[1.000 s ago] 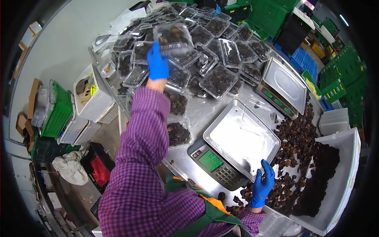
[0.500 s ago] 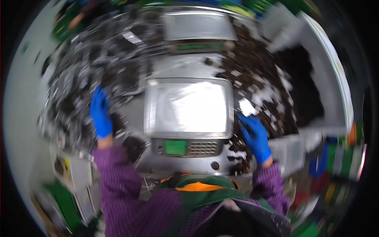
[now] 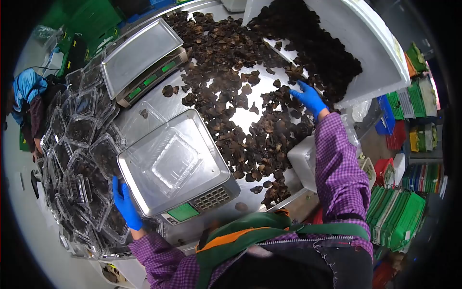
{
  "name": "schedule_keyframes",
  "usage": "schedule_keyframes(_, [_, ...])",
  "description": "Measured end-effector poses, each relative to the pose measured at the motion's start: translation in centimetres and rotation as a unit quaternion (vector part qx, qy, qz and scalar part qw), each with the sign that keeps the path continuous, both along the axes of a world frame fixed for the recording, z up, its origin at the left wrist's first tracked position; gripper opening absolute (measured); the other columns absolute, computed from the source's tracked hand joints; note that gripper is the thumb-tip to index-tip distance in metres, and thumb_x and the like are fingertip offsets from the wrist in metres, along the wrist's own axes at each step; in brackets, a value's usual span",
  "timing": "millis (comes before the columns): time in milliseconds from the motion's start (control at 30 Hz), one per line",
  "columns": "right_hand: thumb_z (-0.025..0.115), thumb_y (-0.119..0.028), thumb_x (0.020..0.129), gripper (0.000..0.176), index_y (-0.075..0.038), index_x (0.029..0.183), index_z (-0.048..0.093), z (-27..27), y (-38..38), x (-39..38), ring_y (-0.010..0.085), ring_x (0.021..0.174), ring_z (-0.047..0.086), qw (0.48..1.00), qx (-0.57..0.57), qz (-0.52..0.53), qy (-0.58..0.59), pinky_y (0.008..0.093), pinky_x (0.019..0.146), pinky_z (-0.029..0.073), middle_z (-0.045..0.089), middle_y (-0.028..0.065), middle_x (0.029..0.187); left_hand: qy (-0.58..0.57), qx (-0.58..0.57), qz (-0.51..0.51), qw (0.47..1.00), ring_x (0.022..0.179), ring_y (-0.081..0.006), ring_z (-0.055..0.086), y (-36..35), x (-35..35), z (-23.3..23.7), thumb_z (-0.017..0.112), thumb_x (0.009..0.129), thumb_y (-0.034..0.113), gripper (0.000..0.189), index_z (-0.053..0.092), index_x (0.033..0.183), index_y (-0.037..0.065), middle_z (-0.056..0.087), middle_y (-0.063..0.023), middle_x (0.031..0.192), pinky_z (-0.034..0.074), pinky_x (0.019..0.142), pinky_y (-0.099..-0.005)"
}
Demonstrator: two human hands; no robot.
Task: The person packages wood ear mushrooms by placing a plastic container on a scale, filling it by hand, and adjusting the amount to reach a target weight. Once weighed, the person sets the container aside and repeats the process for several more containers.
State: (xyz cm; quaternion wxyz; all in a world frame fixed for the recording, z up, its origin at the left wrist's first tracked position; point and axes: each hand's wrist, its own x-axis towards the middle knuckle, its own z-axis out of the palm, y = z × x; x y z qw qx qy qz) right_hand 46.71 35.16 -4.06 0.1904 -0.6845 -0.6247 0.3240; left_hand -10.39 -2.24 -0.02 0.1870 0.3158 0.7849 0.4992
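My left hand (image 3: 126, 204), in a blue glove, has its fingers stretched out beside the near left edge of the scale (image 3: 219, 166). Filled clear plastic boxes (image 3: 79, 131) lie to its left. On the scale's pan rests an open clear plastic box (image 3: 175, 161), with nothing visible inside, its lid folded back to the upper left. My right hand (image 3: 310, 99), also blue-gloved, reaches forward with fingers apart over dark, flat pieces like wood ear mushrooms (image 3: 260, 135). It holds nothing that I can see.
A second scale (image 3: 142, 58) stands behind. A large white foam bin (image 3: 365, 43), tipped toward the table, holds more dark pieces. At the left another person (image 3: 33, 103) leans near the boxes. Stacked green crates (image 3: 399, 219) stand on the right.
The view has turned, so the scales appear tilted and farther left. My right hand now reaches farther forward, near the bin. A clear box shows on the pan, which looked bare in the earlier blur.
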Motion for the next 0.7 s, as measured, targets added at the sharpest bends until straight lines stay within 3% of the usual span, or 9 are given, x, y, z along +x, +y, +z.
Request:
schedule_keyframes(67, [0.073, -0.042, 0.079, 0.073, -0.003, 0.135, 0.047, 0.5, -0.2, -2.9, 0.0306, 0.120, 0.053, 0.996, -0.019, 0.080, 0.030, 0.0375, 0.100, 0.042, 0.053, 0.0178, 0.132, -0.044, -0.021, -0.015, 0.999, 0.119, -0.0198, 0.050, -0.3, -1.1, -1.8, 0.050, 0.098, 0.018, 0.042, 0.046, 0.134, -0.003, 0.053, -0.0128, 0.132, 0.038, 0.102, -0.0310])
schedule_keyframes(100, [0.074, -0.039, 0.079, 0.071, -0.006, 0.135, 0.047, 2.5, -1.0, -5.9, 0.0307, 0.120, 0.053, 0.993, -0.041, 0.093, 0.054, 0.0378, 0.101, 0.042, 0.054, 0.0171, 0.131, -0.175, -0.050, -0.008, 0.983, 0.114, -0.0200, 0.054, -0.6, -1.5, -2.8, 0.051, 0.098, 0.025, 0.045, 0.047, 0.133, -0.002, 0.055, -0.0122, 0.127, 0.042, 0.098, -0.0314])
schedule_keyframes(133, [0.074, -0.034, 0.079, 0.068, -0.009, 0.135, 0.047, 0.5, -0.3, -7.2, 0.0313, 0.120, 0.052, 0.991, 0.011, 0.129, 0.040, 0.0382, 0.101, 0.042, 0.053, 0.0176, 0.132, -0.304, -0.076, -0.001, 0.950, 0.109, -0.0202, 0.057, -0.7, -1.5, -3.2, 0.052, 0.097, 0.032, 0.048, 0.047, 0.133, -0.001, 0.058, -0.0115, 0.123, 0.046, 0.093, -0.0318])
schedule_keyframes(233, [0.074, -0.022, 0.077, 0.066, -0.015, 0.136, 0.046, -0.6, 0.0, -13.5, 0.0345, 0.123, 0.049, 0.950, 0.130, 0.274, 0.079, 0.0403, 0.102, 0.041, 0.047, 0.0202, 0.135, -0.405, -0.063, 0.040, 0.911, 0.097, -0.0205, 0.062, 0.5, 0.4, -1.7, 0.054, 0.095, 0.040, 0.054, 0.048, 0.132, 0.002, 0.062, -0.0097, 0.113, 0.052, 0.082, -0.0335])
schedule_keyframes(300, [0.073, -0.022, 0.075, 0.067, -0.015, 0.136, 0.045, 0.3, -0.2, -18.7, 0.0374, 0.125, 0.046, 0.897, 0.208, 0.388, -0.024, 0.0427, 0.104, 0.039, 0.044, 0.0215, 0.137, -0.417, -0.058, 0.058, 0.905, 0.093, -0.0218, 0.063, 0.3, 0.6, -1.8, 0.058, 0.092, 0.043, 0.056, 0.048, 0.131, 0.004, 0.063, -0.0090, 0.109, 0.054, 0.077, -0.0344])
schedule_keyframes(467, [0.073, -0.029, 0.073, 0.065, -0.017, 0.132, 0.049, -1.6, 0.2, -28.7, 0.0372, 0.133, 0.033, 0.778, 0.274, 0.558, -0.087, 0.0556, 0.107, 0.029, 0.035, 0.0182, 0.144, -0.421, -0.050, 0.118, 0.898, 0.089, -0.0207, 0.063, 1.5, 2.9, 0.5, 0.059, 0.091, 0.041, 0.052, 0.052, 0.127, 0.005, 0.063, -0.0086, 0.107, 0.053, 0.076, -0.0329])
schedule_keyframes(500, [0.070, -0.031, 0.074, 0.054, -0.017, 0.124, 0.057, -3.2, 0.7, -29.3, 0.0346, 0.132, 0.034, 0.765, 0.284, 0.566, -0.111, 0.0557, 0.107, 0.028, 0.043, 0.0138, 0.138, -0.407, -0.051, 0.117, 0.904, 0.089, -0.0200, 0.063, 1.7, 3.1, 0.7, 0.059, 0.092, 0.040, 0.050, 0.052, 0.127, 0.005, 0.063, -0.0083, 0.106, 0.053, 0.076, -0.0325])
schedule_keyframes(600, [0.065, -0.027, 0.074, 0.028, -0.016, 0.099, 0.070, -3.7, 2.5, -26.4, 0.0287, 0.125, 0.042, 0.793, 0.200, 0.553, -0.158, 0.0516, 0.106, 0.028, 0.057, 0.0076, 0.120, -0.397, -0.064, 0.106, 0.909, 0.088, -0.0184, 0.062, 0.6, 1.9, -2.1, 0.058, 0.093, 0.037, 0.047, 0.052, 0.126, 0.005, 0.062, -0.0076, 0.104, 0.052, 0.076, -0.0309])
schedule_keyframes(700, [0.065, -0.021, 0.069, 0.021, -0.014, 0.088, 0.070, -2.5, 5.1, -19.4, 0.0297, 0.105, 0.053, 0.823, 0.166, 0.508, -0.193, 0.0437, 0.096, 0.037, 0.059, 0.0097, 0.103, -0.383, -0.087, 0.084, 0.916, 0.088, -0.0174, 0.062, 3.1, 4.7, -0.3, 0.057, 0.094, 0.034, 0.045, 0.051, 0.127, 0.004, 0.062, -0.0070, 0.103, 0.052, 0.075, -0.0297])
